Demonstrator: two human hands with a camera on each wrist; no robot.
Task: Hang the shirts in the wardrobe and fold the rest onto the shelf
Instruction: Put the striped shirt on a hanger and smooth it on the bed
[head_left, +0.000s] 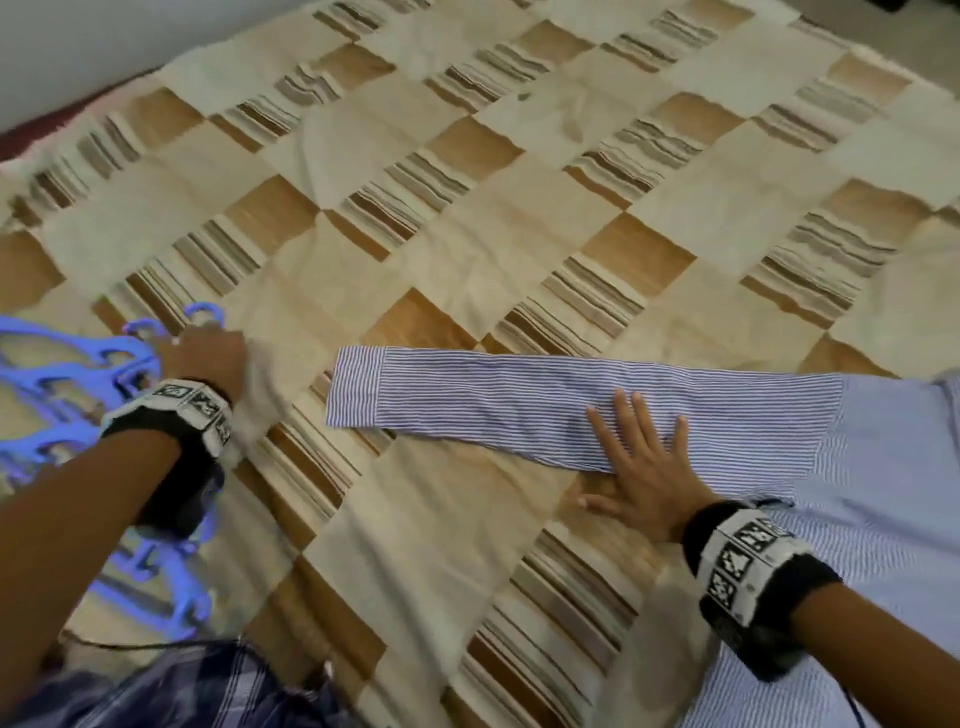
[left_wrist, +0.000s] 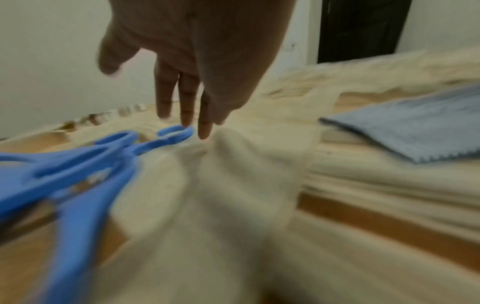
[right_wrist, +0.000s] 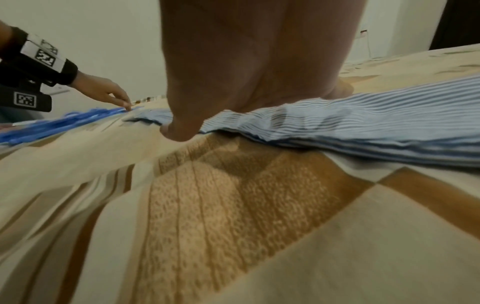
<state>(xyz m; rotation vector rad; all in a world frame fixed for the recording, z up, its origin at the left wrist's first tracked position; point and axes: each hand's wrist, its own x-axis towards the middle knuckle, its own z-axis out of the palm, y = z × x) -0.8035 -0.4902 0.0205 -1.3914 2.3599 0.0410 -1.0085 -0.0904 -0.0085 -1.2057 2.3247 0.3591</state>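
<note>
We see the striped shirt (head_left: 857, 467) at the right of the head view, lying flat on the bedspread (head_left: 467, 218); its cloth is white with fine blue stripes. One sleeve (head_left: 519, 400) extends straight towards the frame's centre, the cuff at its left end. In the right wrist view the same sleeve (right_wrist: 363, 123) crosses the right half of the frame, slightly rumpled under the palm.

The right hand (head_left: 644, 467) lies flat, fingers straight and spread, pressing the sleeve near its lower edge; the thumb rests on the bedspread just beside the cloth. It grips nothing.

At the left edge of the head view lies a cluster of blue plastic hangers (head_left: 78, 374). The left hand (head_left: 208, 358) reaches to their hooks. In the left wrist view its fingers (left_wrist: 187, 102) point down, straight and loosely together, the tips touching or nearly touching a hook of the hangers (left_wrist: 78, 164); the picture is blurred, so we cannot tell whether contact is made. Nothing is clasped in it.

The bedspread is a patchwork of cream, tan and brown-striped squares, filling most of the head view. A plaid garment (head_left: 182, 691) shows at the lower left edge. Both wrists carry black bands with printed markers (head_left: 743, 561).
</note>
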